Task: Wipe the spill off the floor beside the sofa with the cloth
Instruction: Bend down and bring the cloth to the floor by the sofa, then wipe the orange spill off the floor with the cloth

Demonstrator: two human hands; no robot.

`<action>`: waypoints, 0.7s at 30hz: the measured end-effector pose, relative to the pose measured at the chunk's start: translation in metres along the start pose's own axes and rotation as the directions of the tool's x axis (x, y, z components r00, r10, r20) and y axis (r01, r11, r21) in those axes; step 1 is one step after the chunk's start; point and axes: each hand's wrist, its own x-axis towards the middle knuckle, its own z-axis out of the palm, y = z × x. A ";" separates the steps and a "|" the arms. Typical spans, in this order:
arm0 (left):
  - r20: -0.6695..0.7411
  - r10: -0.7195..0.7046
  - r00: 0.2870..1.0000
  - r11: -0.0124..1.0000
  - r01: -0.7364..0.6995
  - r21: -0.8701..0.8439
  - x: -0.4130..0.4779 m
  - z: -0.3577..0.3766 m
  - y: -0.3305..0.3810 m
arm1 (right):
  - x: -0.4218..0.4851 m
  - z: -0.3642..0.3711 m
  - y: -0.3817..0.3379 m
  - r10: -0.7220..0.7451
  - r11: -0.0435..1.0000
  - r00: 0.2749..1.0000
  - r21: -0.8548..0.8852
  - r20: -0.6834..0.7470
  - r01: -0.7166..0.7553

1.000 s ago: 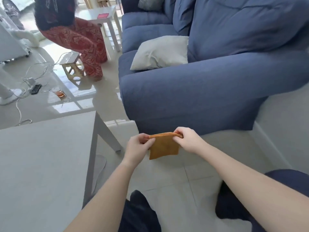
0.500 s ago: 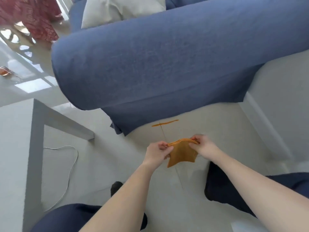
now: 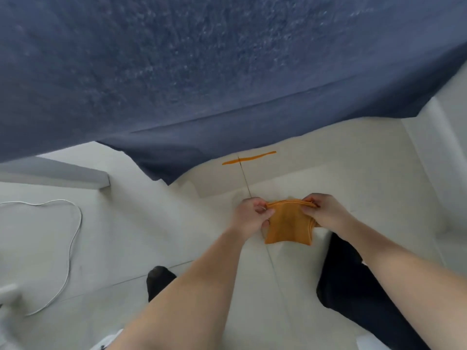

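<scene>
A folded orange cloth (image 3: 288, 224) hangs above the pale tiled floor, pinched at its top corners by both hands. My left hand (image 3: 250, 215) grips the left corner and my right hand (image 3: 326, 213) grips the right one. A thin orange streak, the spill (image 3: 249, 157), lies on the floor just beyond the cloth, close to the hem of the blue sofa (image 3: 202, 72). The cloth is a short way nearer to me than the spill and does not touch it.
The sofa's side fills the upper view. A white table leg (image 3: 54, 173) and a looping white cable (image 3: 73, 238) lie at the left. A white wall and skirting (image 3: 427, 152) close off the right. My dark-clad feet (image 3: 159, 279) stand on the tiles.
The view has tipped down and closed in on the floor. The spill now lies just ahead of the cloth. Both hands keep the same hold on the cloth's top corners.
</scene>
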 end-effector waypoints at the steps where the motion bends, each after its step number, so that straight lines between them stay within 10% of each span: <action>1: -0.014 -0.005 1.000 1.000 0.004 -0.009 0.010 0.001 0.000 | 0.011 0.000 0.000 0.000 1.000 1.000 -0.009 0.007 0.001; 10: -0.248 0.105 0.963 0.978 -0.054 0.202 0.053 -0.027 -0.001 | 0.065 0.034 -0.007 -0.320 0.913 0.892 -0.354 -0.320 0.200; 21: -0.315 -0.060 0.947 0.676 0.271 0.685 0.010 -0.086 -0.111 | 0.072 0.122 0.030 -0.320 0.694 0.942 -0.652 0.101 0.306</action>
